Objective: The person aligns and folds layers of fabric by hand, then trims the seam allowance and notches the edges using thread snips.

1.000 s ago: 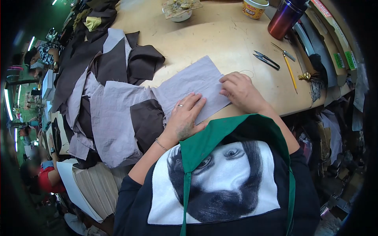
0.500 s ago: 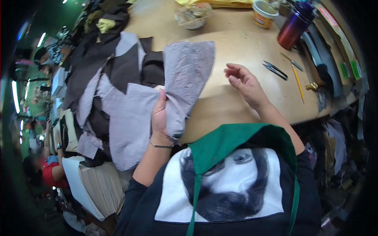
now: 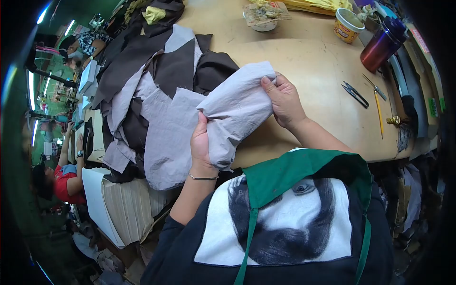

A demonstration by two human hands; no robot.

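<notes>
A light grey-lilac piece of fabric (image 3: 242, 102) is stretched between my two hands above the table's near edge. My left hand (image 3: 202, 145) grips its lower left part, thumb on top. At its upper right corner, my right hand (image 3: 286, 100) pinches the cloth between thumb and fingers. Beside my left hand lies another light grey fabric piece (image 3: 166, 142), spread over the heap and hanging past the table edge. Dark brown fabric pieces (image 3: 173, 73) are piled behind it.
On the wooden table (image 3: 313, 71) lie thread snips (image 3: 355, 94), a yellow pencil (image 3: 379, 116) and a thin pointed tool (image 3: 374, 87). A red-purple bottle (image 3: 382, 45), a tub (image 3: 348, 26) and a covered bowl (image 3: 264, 16) stand farther back. A person in red (image 3: 69, 183) works at left.
My right hand has moved onto the fabric and taken its upper right corner. The cloth, upright before, now leans right with its smoother side showing. The whole view has shifted slightly.
</notes>
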